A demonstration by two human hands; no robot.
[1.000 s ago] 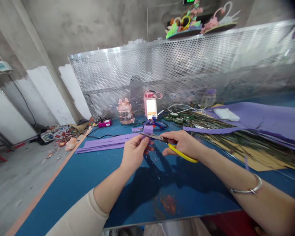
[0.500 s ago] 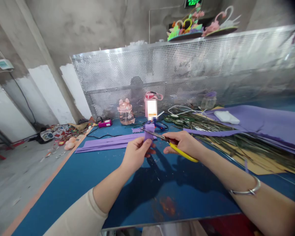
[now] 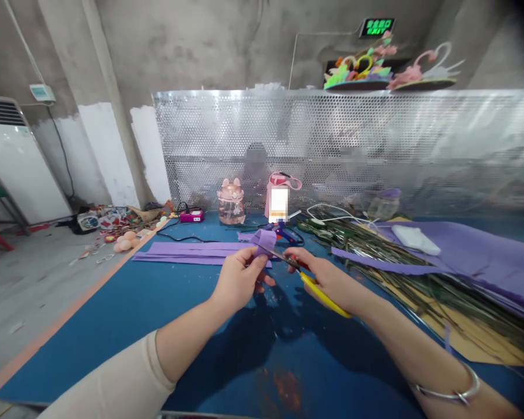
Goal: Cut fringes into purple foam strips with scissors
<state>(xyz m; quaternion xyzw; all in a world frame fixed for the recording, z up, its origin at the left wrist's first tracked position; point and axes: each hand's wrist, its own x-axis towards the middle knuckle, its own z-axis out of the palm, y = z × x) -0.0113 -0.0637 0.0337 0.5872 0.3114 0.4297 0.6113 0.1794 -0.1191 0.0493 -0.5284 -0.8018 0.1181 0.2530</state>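
Note:
My left hand [image 3: 241, 278] pinches a small folded piece of purple paper [image 3: 267, 239] between thumb and fingers above the blue table [image 3: 157, 314]. In my right hand [image 3: 327, 276] is a pair of scissors with yellow handles [image 3: 325, 295], its blades pointing left and lying against the purple piece. I cannot tell how far the blades are apart. Behind my left hand lie several long purple strips [image 3: 183, 252], flat and partly overlapping. A blue glue gun [image 3: 283, 233] rests just beyond the folded piece.
A clear pink-lidded jar [image 3: 231, 203], a pink bottle [image 3: 271, 198] and a magenta power socket [image 3: 191, 216] stand at the back before a perforated metal panel [image 3: 209, 134]. To the right are dark green stems [image 3: 375, 265], a large purple sheet [image 3: 489, 256] and a white box [image 3: 415, 239].
The view has shifted, so the surroundings sit further right and slightly lower. The purple piece is tilted and curled differently, and the scissors now angle more downward to the right.

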